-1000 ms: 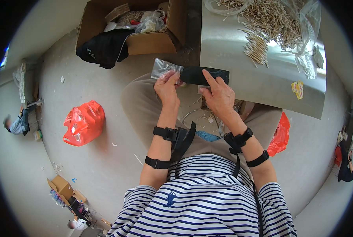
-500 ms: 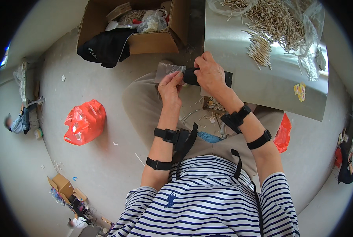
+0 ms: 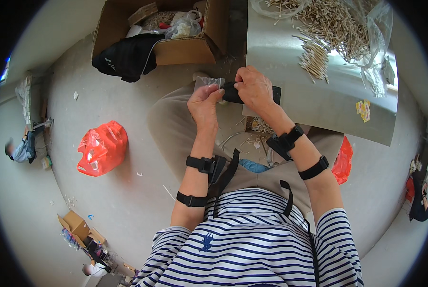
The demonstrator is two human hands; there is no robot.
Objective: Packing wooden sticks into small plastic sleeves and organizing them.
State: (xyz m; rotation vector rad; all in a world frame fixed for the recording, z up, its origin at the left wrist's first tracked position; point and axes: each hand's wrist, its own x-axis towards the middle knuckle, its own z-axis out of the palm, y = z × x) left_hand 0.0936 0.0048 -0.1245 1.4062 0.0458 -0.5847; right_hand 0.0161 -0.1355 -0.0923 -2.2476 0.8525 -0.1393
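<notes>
My left hand (image 3: 204, 106) is closed, thumb and fingers pinching a small clear plastic bag (image 3: 209, 82). The bag's right side meets the narrow end of a black, tube-like piece (image 3: 230, 93); whether that end sits inside the bag I cannot tell. From above, my right hand (image 3: 255, 91) grips this black piece, whose flat, wider end reaches over the metal table's edge. To the right, cotton swabs (image 3: 338, 28) lie heaped on the metal table (image 3: 290, 103). A smaller bundle of swabs (image 3: 314, 60) lies lined up nearer to my right hand.
An open cardboard box (image 3: 185, 51) with a black cloth (image 3: 127, 57) over its side stands ahead on the left. A red plastic bag (image 3: 102, 148) rests on the floor. Small yellow packets (image 3: 363, 110) lie on the table. Other people sit farther off at both sides.
My left fingers have shifted slightly left and slid over the clear bag, which now shows above them instead of sticking out leftward. My right hand stays on the black piece.
</notes>
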